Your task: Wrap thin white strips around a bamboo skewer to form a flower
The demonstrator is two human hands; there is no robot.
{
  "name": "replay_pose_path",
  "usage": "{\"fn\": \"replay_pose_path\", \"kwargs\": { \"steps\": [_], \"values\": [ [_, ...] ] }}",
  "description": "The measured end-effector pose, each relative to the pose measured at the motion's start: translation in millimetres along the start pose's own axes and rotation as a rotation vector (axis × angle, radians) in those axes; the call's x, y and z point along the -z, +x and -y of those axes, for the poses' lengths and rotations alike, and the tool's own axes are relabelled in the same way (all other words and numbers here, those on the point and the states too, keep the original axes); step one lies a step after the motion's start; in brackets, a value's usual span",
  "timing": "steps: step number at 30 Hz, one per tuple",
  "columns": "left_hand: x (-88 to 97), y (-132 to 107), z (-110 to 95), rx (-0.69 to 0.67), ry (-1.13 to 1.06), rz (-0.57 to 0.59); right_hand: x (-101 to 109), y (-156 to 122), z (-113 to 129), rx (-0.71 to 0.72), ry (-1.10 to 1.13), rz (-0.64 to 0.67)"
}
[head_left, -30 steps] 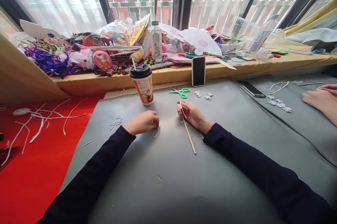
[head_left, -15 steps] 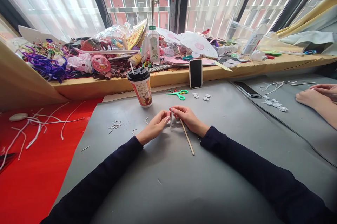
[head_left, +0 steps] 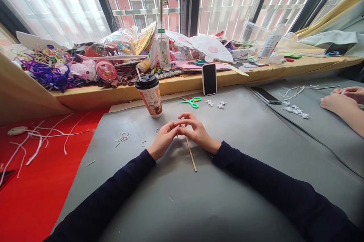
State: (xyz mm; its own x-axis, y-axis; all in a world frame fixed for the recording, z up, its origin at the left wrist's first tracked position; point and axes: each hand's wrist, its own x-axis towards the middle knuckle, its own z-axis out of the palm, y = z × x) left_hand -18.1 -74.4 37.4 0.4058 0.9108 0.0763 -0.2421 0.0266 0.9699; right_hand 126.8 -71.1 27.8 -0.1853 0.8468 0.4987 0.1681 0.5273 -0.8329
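Observation:
My left hand [head_left: 165, 137] and my right hand [head_left: 200, 135] meet at the middle of the grey table, fingertips together. The right fingers are bent over a thin wooden stick [head_left: 191, 154], whose lower end slants down toward me. Between the pinched fingertips, a thin white strip [head_left: 178, 135] shows only as a sliver; the rest is hidden. Short white offcuts [head_left: 123, 137] lie left of my hands. Beyond them are green-handled scissors [head_left: 193, 102] and two small white snowflake-like pieces [head_left: 209, 103].
A lidded paper cup [head_left: 150, 98] stands close behind my left hand. A phone [head_left: 209, 79] leans against the cluttered sill [head_left: 182, 86]. At right, another person's hands [head_left: 339, 101] work near white pieces [head_left: 295, 110] and a flat phone [head_left: 265, 95]. White cords [head_left: 47, 134] lie on red cloth.
My right fingers have curled over toward the left fingertips, covering most of the white strip that stood upright between them. The stick's lower end has shifted left. The view has moved slightly.

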Motion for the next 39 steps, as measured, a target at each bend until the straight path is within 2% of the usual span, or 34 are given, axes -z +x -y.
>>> {"fn": "replay_pose_path", "kwargs": {
  "steps": [4, 9, 13, 16, 22, 28, 33, 39],
  "values": [
    [4.1, 2.7, 5.2, -0.025, -0.01, -0.019, 1.4, 1.0, 0.6, 0.003, 0.048, -0.087],
    [9.7, 6.3, 9.9, -0.084, -0.02, -0.098, 7.9, 3.5, -10.8, -0.229, 0.214, -0.203],
    [10.1, 6.1, 10.2, -0.106, -0.007, -0.075, 8.4, 3.6, -20.2, -0.373, 0.239, -0.152],
    [8.2, 4.2, 10.3, -0.074, 0.021, -0.038, 7.0, 3.0, -23.7, -0.428, 0.258, -0.122],
    [1.7, 0.5, 11.4, 0.008, 0.006, -0.01, 4.9, 2.5, -24.9, -0.396, 0.226, -0.09],
    [-1.3, -1.9, 12.2, 0.063, -0.058, -0.046, 5.0, 2.3, -20.7, -0.337, 0.128, 0.035],
    [-1.1, -2.4, 11.3, 0.115, -0.135, -0.139, 5.5, 3.0, -15.4, -0.372, 0.249, 0.09],
    [0.1, -1.0, 12.3, 0.088, -0.162, -0.173, 8.7, 3.4, -10.3, -0.415, 0.376, 0.177]
  ]
}}
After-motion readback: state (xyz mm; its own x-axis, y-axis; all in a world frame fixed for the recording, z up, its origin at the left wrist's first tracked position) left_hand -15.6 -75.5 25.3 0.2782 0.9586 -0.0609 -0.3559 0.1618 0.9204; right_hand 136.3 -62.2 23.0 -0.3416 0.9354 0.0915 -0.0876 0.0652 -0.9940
